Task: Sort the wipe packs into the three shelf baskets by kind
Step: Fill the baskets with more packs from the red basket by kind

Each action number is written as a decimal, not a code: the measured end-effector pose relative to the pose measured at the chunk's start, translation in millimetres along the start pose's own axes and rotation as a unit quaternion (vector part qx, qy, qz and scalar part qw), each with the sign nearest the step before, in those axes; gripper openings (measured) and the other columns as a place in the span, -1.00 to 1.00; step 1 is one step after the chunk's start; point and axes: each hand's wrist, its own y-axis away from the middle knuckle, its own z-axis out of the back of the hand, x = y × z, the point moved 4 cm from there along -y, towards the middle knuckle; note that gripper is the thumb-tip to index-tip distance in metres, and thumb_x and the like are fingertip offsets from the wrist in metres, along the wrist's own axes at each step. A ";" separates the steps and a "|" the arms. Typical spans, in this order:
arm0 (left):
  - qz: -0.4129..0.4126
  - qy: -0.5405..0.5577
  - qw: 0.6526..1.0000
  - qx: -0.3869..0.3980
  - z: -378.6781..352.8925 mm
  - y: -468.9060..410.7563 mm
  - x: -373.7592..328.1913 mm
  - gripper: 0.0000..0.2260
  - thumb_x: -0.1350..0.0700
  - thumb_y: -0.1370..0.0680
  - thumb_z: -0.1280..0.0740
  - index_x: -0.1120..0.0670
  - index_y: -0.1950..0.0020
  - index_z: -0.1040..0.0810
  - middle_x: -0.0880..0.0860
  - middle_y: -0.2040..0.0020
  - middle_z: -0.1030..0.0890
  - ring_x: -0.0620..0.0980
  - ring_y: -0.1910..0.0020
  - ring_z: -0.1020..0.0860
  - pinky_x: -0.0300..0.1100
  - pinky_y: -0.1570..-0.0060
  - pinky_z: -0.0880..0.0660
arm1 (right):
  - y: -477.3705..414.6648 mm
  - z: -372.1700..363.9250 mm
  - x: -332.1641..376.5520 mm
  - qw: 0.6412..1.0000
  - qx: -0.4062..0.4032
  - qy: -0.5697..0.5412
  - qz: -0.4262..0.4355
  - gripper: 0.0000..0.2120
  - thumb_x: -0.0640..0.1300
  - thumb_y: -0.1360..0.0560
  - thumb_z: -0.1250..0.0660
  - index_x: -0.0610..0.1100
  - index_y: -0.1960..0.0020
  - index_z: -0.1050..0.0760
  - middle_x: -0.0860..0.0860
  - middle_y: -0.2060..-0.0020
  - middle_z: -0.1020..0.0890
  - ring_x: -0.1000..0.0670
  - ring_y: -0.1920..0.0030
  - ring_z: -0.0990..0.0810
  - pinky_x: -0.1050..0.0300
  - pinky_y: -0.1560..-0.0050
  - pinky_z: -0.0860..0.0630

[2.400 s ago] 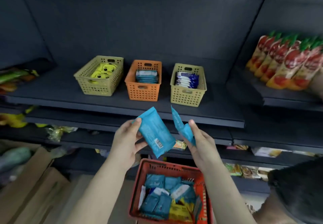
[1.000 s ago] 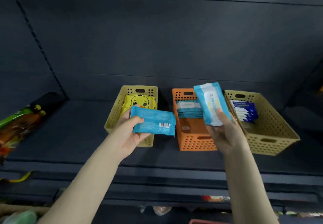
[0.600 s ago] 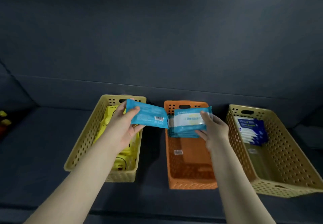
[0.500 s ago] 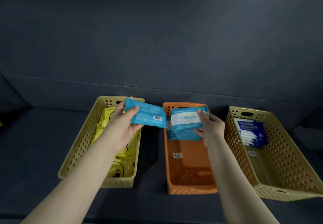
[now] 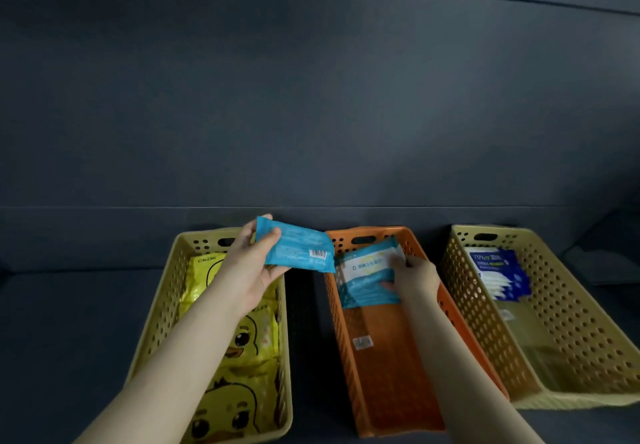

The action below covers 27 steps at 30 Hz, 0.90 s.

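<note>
Three baskets stand side by side on the dark shelf. The left yellow basket holds yellow duck wipe packs. My left hand grips a light blue wipe pack, barcode side up, above the gap between the left and orange baskets. My right hand is inside the orange basket, fingers pinching a light blue pack that lies on the stack of the same kind at the basket's far end. The right yellow basket holds dark blue and white packs.
The dark back wall of the shelf rises right behind the baskets. Bare shelf surface lies to the left of the baskets, and a narrow gap separates each basket from its neighbour.
My right hand has lowered its light blue pack onto the stack in the orange basket. My left hand keeps its pack lifted near the basket's left rim. The view has moved closer.
</note>
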 end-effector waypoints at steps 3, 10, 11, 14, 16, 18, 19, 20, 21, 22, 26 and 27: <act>0.006 -0.013 1.000 -0.013 4.4 -7.3 4.5 -0.78 0.19 -0.57 -0.32 0.04 -0.21 -0.51 0.12 -0.13 -0.60 0.06 -0.06 -0.62 -0.05 0.18 -0.63 | 2.2 2.6 0.8 0.999 -0.034 0.034 0.019 -0.79 -0.09 -0.60 -0.25 -0.17 0.12 -0.54 0.01 0.35 -0.58 0.08 0.38 -0.58 0.24 0.44 -0.46; 0.005 -0.053 0.995 -0.084 11.5 -14.2 9.0 -0.86 0.06 -0.59 -0.30 0.09 -0.09 -0.50 0.08 -0.02 -0.62 0.04 0.08 -0.61 -0.12 0.30 -0.53 | 3.5 10.3 3.3 0.995 0.008 0.084 0.047 -0.74 0.08 -0.58 -0.23 -0.08 0.10 -0.52 0.00 0.26 -0.61 0.00 0.24 -0.63 -0.02 0.10 -0.64; 0.003 -0.051 0.995 -0.089 11.8 -14.3 8.3 -0.86 0.05 -0.59 -0.31 0.10 -0.07 -0.49 0.08 0.00 -0.62 0.04 0.08 -0.62 -0.13 0.30 -0.53 | 4.7 13.2 4.2 0.992 0.002 0.116 0.058 -0.72 0.09 -0.59 -0.21 -0.10 0.07 -0.55 -0.03 0.24 -0.62 -0.02 0.22 -0.63 0.00 0.10 -0.62; -0.015 -0.065 0.995 -0.078 8.8 -12.6 3.4 -0.88 0.04 -0.56 -0.35 0.07 0.06 -0.49 0.09 0.02 -0.62 0.06 0.10 -0.62 -0.01 0.16 -0.58 | 13.4 22.4 13.1 0.972 -0.048 0.194 0.123 -0.65 0.09 -0.60 -0.17 -0.16 0.01 -0.57 -0.09 0.16 -0.66 -0.07 0.16 -0.61 0.07 0.15 -0.53; -0.044 -0.095 0.993 -0.059 3.8 -10.3 -1.1 -0.92 0.03 -0.54 -0.38 0.01 0.13 -0.55 0.11 -0.04 -0.62 0.11 0.01 -0.61 0.13 -0.03 -0.54 | 22.4 29.1 22.0 0.957 -0.098 0.199 0.187 -0.66 0.07 -0.60 -0.17 -0.16 0.00 -0.57 -0.07 0.16 -0.65 -0.07 0.16 -0.59 0.13 0.21 -0.41; -0.092 -0.125 0.988 -0.015 -6.4 -4.9 -5.4 -0.96 0.01 -0.48 -0.43 -0.08 0.16 -0.61 0.10 -0.06 -0.60 0.10 -0.07 -0.57 0.14 -0.15 -0.48 | 29.7 30.0 27.6 0.965 -0.084 0.159 0.192 -0.65 0.08 -0.60 -0.18 -0.17 0.02 -0.58 -0.07 0.20 -0.65 -0.09 0.16 -0.61 0.13 0.22 -0.41; -0.113 -0.140 0.984 0.016 -13.3 -1.8 -5.2 -0.97 -0.01 -0.44 -0.45 -0.11 0.15 -0.62 0.08 -0.03 -0.57 0.05 -0.06 -0.54 0.09 -0.16 -0.45 | 30.6 27.6 26.9 0.987 -0.035 0.079 0.135 -0.63 0.11 -0.60 -0.18 -0.17 0.00 -0.58 -0.08 0.20 -0.66 -0.10 0.16 -0.63 0.08 0.19 -0.50; -0.127 -0.153 0.979 0.050 -20.8 1.5 -3.2 -0.95 -0.01 -0.42 -0.44 -0.12 0.13 -0.62 0.05 0.02 -0.53 0.00 -0.03 -0.50 0.01 -0.15 -0.42 | 34.8 21.9 25.7 0.997 0.046 -0.039 0.039 -0.61 0.15 -0.59 -0.18 -0.16 -0.02 -0.57 -0.11 0.19 -0.68 -0.11 0.17 -0.65 0.02 0.15 -0.59; -0.134 -0.164 0.974 0.084 -28.4 5.2 0.6 -0.95 0.03 -0.45 -0.44 -0.11 0.11 -0.62 0.03 0.06 -0.52 -0.05 0.01 -0.48 -0.06 -0.11 -0.39 | 41.0 14.2 23.9 0.977 0.135 -0.155 -0.060 -0.58 0.19 -0.58 -0.16 -0.15 -0.04 -0.57 -0.16 0.17 -0.69 -0.11 0.19 -0.65 0.02 0.16 -0.63; -0.140 -0.175 0.968 0.116 -35.6 9.0 5.0 -0.93 0.09 -0.49 -0.42 -0.09 0.10 -0.61 0.00 0.10 -0.53 -0.09 0.04 -0.48 -0.11 -0.08 -0.37 | 48.8 8.5 24.3 0.939 0.206 -0.241 -0.130 -0.54 0.22 -0.57 -0.15 -0.15 -0.04 -0.56 -0.18 0.14 -0.69 -0.11 0.19 -0.65 0.06 0.21 -0.64; -0.150 -0.259 0.925 0.232 -56.5 26.6 16.5 -0.84 0.23 -0.56 -0.30 0.03 -0.07 -0.55 -0.07 0.06 -0.68 -0.18 0.00 -0.59 -0.32 -0.06 -0.45 | 53.9 12.4 16.5 0.874 0.240 -0.380 -0.183 -0.67 0.01 -0.49 -0.37 -0.25 -0.08 -0.56 -0.21 -0.07 -0.63 -0.10 -0.01 -0.65 0.17 0.23 -0.66; -0.146 -0.283 0.913 0.253 -56.9 28.0 18.5 -0.80 0.24 -0.56 -0.30 0.04 -0.15 -0.53 -0.07 -0.03 -0.68 -0.20 -0.08 -0.59 -0.35 -0.10 -0.45 | 53.5 16.8 13.8 0.875 0.232 -0.390 -0.168 -0.72 -0.11 -0.47 -0.41 -0.28 -0.09 -0.56 -0.23 -0.12 -0.61 -0.13 -0.08 -0.64 0.14 0.11 -0.65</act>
